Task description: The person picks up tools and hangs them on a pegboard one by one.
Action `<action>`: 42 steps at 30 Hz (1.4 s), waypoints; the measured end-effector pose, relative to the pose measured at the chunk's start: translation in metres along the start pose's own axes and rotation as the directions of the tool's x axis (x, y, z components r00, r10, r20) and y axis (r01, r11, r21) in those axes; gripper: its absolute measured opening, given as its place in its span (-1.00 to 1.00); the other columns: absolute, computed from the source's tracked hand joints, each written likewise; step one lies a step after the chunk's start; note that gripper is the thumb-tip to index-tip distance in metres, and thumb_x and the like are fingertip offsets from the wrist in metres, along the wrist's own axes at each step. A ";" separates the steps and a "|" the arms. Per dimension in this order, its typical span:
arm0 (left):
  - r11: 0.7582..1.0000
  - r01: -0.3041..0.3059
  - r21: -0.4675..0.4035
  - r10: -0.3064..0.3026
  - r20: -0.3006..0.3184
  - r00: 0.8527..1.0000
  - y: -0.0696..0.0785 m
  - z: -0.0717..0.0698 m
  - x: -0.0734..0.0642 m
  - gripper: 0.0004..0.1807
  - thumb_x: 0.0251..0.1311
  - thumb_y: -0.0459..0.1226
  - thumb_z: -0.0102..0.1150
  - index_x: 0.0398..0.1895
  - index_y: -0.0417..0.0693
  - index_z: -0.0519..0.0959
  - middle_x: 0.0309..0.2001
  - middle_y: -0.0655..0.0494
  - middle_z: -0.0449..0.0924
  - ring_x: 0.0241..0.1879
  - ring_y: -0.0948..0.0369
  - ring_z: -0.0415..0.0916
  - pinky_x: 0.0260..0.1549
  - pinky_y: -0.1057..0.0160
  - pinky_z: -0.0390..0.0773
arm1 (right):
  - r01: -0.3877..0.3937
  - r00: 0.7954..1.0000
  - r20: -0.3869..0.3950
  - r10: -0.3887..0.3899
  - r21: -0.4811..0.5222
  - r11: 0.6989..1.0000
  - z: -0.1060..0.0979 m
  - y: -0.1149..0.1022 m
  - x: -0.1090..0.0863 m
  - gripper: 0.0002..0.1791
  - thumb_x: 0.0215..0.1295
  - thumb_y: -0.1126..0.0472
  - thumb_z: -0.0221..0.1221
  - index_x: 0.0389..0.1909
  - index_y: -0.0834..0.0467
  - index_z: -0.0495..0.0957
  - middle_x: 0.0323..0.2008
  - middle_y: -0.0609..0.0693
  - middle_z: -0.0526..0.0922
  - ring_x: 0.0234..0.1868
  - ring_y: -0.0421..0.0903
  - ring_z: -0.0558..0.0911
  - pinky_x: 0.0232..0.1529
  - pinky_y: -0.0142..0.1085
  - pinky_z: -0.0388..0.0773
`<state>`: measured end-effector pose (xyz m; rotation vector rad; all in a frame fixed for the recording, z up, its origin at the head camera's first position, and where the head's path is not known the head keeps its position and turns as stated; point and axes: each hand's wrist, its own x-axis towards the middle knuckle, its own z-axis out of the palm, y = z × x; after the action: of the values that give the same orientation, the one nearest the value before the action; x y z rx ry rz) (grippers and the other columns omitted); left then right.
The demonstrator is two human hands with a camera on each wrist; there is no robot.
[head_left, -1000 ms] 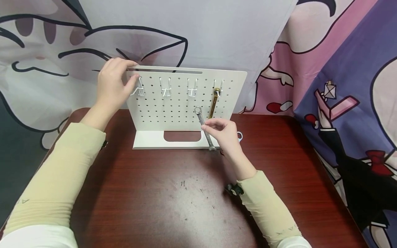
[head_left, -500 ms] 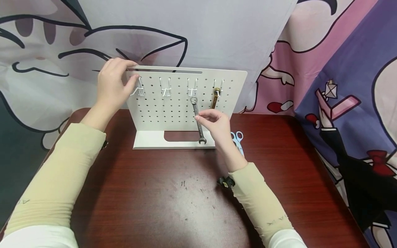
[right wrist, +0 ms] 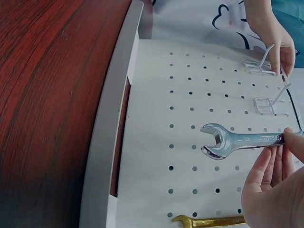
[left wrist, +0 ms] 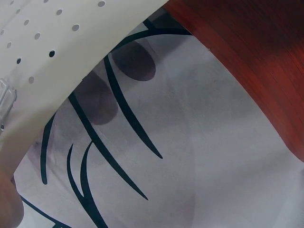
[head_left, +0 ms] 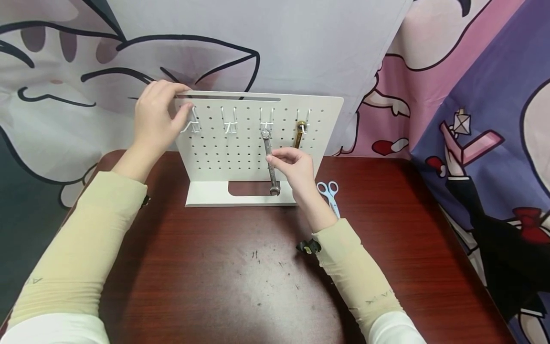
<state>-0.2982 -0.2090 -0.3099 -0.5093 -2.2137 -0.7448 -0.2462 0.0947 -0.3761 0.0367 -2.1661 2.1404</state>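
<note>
My right hand (head_left: pixel 294 169) pinches a silver combination wrench (head_left: pixel 269 155) by the middle of its shank. The wrench hangs nearly upright in front of a white pegboard (head_left: pixel 240 148). Its ring end overlaps the third white hook (head_left: pixel 266 125) from the left, and its open end (right wrist: pixel 218 141) points down toward the base. With the thumb in front and fingers over the top edge, my left hand (head_left: pixel 159 112) grips the board's upper left corner, beside the first hook (head_left: pixel 193 125). A gold-coloured wrench (head_left: pixel 298 134) hangs from the rightmost hook, its lower part hidden by my right hand.
Light blue scissors (head_left: pixel 330 195) lie on the dark red wooden table (head_left: pixel 215 267), right of the pegboard's base. The second hook (head_left: pixel 230 126) bears nothing. Printed cloth (head_left: pixel 326 48) hangs close behind the board and along the table's right side.
My right hand has moved left and up with the silver wrench, bringing its ring end to the third hook. The scissors are now uncovered. My left hand has stayed in place.
</note>
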 end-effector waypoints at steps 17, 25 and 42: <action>1.000 0.021 0.006 -0.021 -0.009 1.000 0.003 0.000 0.001 -0.73 0.38 -0.39 0.28 0.10 -0.28 0.68 -0.04 -0.28 0.70 -0.01 -0.20 0.52 0.06 -0.13 0.47 | -0.068 0.995 -0.069 0.066 -0.027 0.997 0.013 0.006 0.016 -0.76 0.30 0.26 0.45 -0.08 0.29 0.76 -0.46 -0.31 0.71 -0.36 -0.35 0.69 -0.17 -0.44 0.53; 1.000 0.014 -0.002 -0.014 -0.017 1.000 0.004 0.000 0.000 -0.73 0.38 -0.39 0.28 0.09 -0.29 0.68 -0.07 -0.29 0.69 -0.05 -0.21 0.51 0.03 -0.14 0.46 | -0.080 0.992 -0.101 0.079 -0.008 0.997 0.019 0.009 0.023 -0.75 0.31 0.27 0.45 -0.06 0.32 0.76 -0.36 -0.28 0.70 -0.36 -0.36 0.68 -0.13 -0.34 0.56; 1.000 0.012 -0.002 -0.012 -0.039 0.999 0.004 0.001 0.000 -0.74 0.36 -0.41 0.28 0.07 -0.28 0.69 -0.07 -0.29 0.71 -0.05 -0.21 0.52 0.04 -0.13 0.45 | 0.007 0.997 -0.076 -0.011 -0.053 0.999 0.014 0.019 0.019 -0.76 0.35 0.37 0.37 -0.01 0.35 0.74 -0.09 0.12 0.80 -0.31 -0.39 0.65 -0.24 -0.56 0.54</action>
<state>-0.2965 -0.2052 -0.3094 -0.4792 -2.1820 -0.7570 -0.2679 0.0823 -0.3932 -0.0381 -2.1740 2.0438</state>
